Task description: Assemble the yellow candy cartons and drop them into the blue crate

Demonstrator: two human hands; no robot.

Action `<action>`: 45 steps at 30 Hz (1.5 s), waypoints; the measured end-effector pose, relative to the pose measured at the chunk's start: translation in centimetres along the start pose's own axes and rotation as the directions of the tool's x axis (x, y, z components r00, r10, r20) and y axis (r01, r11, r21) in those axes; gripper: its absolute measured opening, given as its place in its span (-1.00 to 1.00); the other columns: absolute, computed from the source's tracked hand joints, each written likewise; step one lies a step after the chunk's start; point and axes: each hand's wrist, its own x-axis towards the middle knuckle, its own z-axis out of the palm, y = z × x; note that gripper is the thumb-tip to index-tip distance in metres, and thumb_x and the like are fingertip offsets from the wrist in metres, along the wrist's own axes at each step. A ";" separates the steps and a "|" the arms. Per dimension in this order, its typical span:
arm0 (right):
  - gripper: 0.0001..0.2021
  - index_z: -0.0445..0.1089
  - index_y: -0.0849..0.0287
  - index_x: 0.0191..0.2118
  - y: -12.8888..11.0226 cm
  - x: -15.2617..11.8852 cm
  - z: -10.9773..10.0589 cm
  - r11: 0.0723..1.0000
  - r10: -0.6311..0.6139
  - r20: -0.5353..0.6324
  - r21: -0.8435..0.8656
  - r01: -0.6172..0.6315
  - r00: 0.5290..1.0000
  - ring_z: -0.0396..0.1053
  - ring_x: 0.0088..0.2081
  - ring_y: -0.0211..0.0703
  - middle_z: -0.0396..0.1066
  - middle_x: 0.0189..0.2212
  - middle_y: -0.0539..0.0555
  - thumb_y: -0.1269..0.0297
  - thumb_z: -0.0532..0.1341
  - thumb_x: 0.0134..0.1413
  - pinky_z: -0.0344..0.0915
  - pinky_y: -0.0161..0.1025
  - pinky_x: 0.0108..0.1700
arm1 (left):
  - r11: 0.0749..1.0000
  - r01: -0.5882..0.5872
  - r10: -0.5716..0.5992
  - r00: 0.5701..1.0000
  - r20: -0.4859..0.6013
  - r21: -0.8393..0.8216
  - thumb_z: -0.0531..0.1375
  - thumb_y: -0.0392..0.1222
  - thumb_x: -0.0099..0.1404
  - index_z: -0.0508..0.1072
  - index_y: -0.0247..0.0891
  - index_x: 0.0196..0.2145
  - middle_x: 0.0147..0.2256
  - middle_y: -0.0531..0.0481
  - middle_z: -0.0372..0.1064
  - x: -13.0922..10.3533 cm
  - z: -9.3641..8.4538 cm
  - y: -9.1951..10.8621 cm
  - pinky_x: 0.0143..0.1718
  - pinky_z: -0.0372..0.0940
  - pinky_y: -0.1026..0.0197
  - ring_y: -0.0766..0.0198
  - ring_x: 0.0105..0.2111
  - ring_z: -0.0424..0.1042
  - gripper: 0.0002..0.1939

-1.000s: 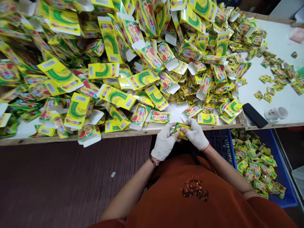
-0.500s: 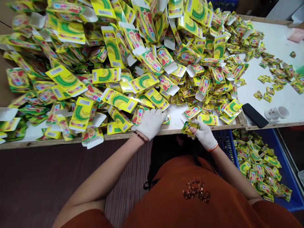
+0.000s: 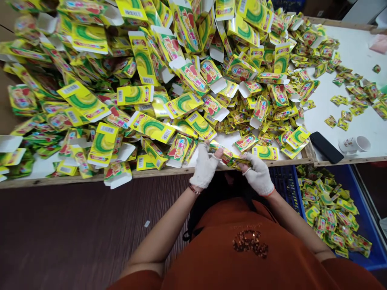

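Observation:
Between my two gloved hands, just over the table's front edge, is a small yellow-and-green candy box [image 3: 226, 155]. My left hand [image 3: 206, 166] is closed on its left end, the bare thumb on top. My right hand [image 3: 257, 174] is closed around candy packets [image 3: 241, 162], held against the box's right end; whether any are inside the box cannot be made out. Left of my left hand a printed box [image 3: 179, 150] lies on the table with its white flap toward me. A heap of similar boxes [image 3: 151, 125] rises behind.
Loose candy packets [image 3: 344, 114] are scattered on the white table [image 3: 320, 96] at right. A black phone [image 3: 326, 147] and a white cup [image 3: 355, 144] lie near the edge. Below stands a blue crate [image 3: 359, 201] of filled-looking packs [image 3: 332, 209].
My left hand has moved right from the boxes on the table, bringing a candy box to my right hand. My right hand still holds the packets, now against that box.

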 end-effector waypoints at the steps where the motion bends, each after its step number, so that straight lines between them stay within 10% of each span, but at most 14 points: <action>1: -0.76 0.44 0.13 -0.12 0.2 0.2 -0.4 0.993 0.105 0.009 0.055 -0.106 0.994 0.50 -0.28 -0.11 0.54 -0.24 0.08 0.15 0.28 0.12 0.48 -0.17 -0.21 | 0.975 -0.125 0.128 0.992 -0.007 0.183 0.30 0.20 0.13 0.25 -0.30 0.14 -0.05 -0.23 0.36 -0.4 -0.8 0.1 0.06 0.31 -0.05 0.00 0.00 0.41 -0.24; 5: -0.55 0.38 0.17 -0.10 0.7 0.9 -1.1 0.835 0.371 0.224 0.345 -0.429 0.901 0.43 -0.53 -0.24 0.50 -0.38 0.02 -0.02 0.37 -0.02 0.31 -0.34 -0.59 | 0.498 -0.585 0.447 0.806 0.389 0.640 0.38 0.02 0.05 0.26 -0.22 0.21 0.18 -0.28 0.24 -0.7 -3.0 1.0 0.30 -0.19 -0.38 -0.26 0.26 0.13 -0.19; 8: -0.45 0.34 0.17 -0.07 0.8 1.0 -0.5 0.744 0.407 0.287 0.446 -0.497 0.867 0.43 -0.55 -0.25 0.46 -0.43 -0.01 -0.04 0.41 -0.11 0.26 -0.39 -0.64 | 0.331 -0.689 0.388 0.723 0.572 0.645 0.27 -0.11 0.18 0.39 -0.26 0.05 -0.01 -0.24 0.41 -0.1 -2.9 1.1 0.21 0.07 -0.24 -0.12 0.06 0.34 -0.52; 14: -0.57 0.35 0.17 -0.13 0.4 0.8 -0.7 0.906 0.369 0.050 0.203 -0.372 0.928 0.27 -0.62 -0.34 0.39 -0.44 -0.02 -0.10 0.25 0.07 0.18 -0.36 -0.64 | 0.381 -0.545 0.255 0.839 0.481 0.747 0.28 0.05 0.15 0.43 -0.31 -0.16 -0.23 -0.20 0.41 0.2 -1.7 0.6 -0.19 0.31 0.06 -0.02 -0.18 0.39 -0.59; 24: -0.81 0.37 0.17 -0.41 -1.0 2.3 -1.4 0.922 0.140 0.225 -0.385 -0.044 0.964 0.28 -0.36 -0.19 0.34 -0.48 0.00 0.20 0.14 0.15 0.17 -0.27 -0.30 | 0.253 -0.627 0.315 0.773 0.550 0.737 0.27 -0.01 0.18 0.46 -0.30 -0.16 -0.22 -0.20 0.44 -1.1 -0.5 0.4 -0.25 0.28 0.04 -0.01 -0.23 0.39 -0.65; 30: -0.75 0.40 0.20 -0.11 -1.5 1.8 -2.2 0.966 0.195 0.188 -0.209 -0.155 0.962 0.38 -0.24 -0.12 0.46 -0.25 0.08 0.21 0.13 0.15 0.29 -0.21 -0.17 | 0.277 -0.562 0.416 0.801 0.430 0.779 0.30 0.02 0.17 0.46 -0.30 -0.15 -0.23 -0.20 0.45 -1.4 -0.2 -0.2 -0.27 0.26 0.04 -0.02 -0.25 0.38 -0.62; 37: -0.90 0.35 0.15 -0.37 -0.6 1.3 -0.3 0.924 0.070 0.028 -0.379 -0.054 0.997 0.34 -0.29 -0.10 0.41 -0.40 0.07 0.31 0.13 0.10 0.26 -0.19 -0.19 | 0.284 -0.568 0.434 0.795 0.425 0.772 0.25 -0.03 0.21 0.46 -0.32 -0.15 -0.25 -0.21 0.45 -2.1 0.9 -0.9 -0.30 0.24 0.05 0.01 -0.28 0.37 -0.66; 45: -0.84 0.44 0.15 -0.21 -0.7 0.8 -1.4 0.972 0.138 0.022 -0.195 -0.131 0.990 0.39 -0.34 -0.14 0.48 -0.34 0.07 0.20 0.23 0.13 0.35 -0.21 -0.24 | 0.356 -0.464 0.403 0.859 0.315 0.811 0.28 0.03 0.16 0.44 -0.35 -0.04 -0.18 -0.28 0.44 -1.5 -0.2 -1.0 -0.24 0.26 0.00 -0.05 -0.24 0.37 -0.50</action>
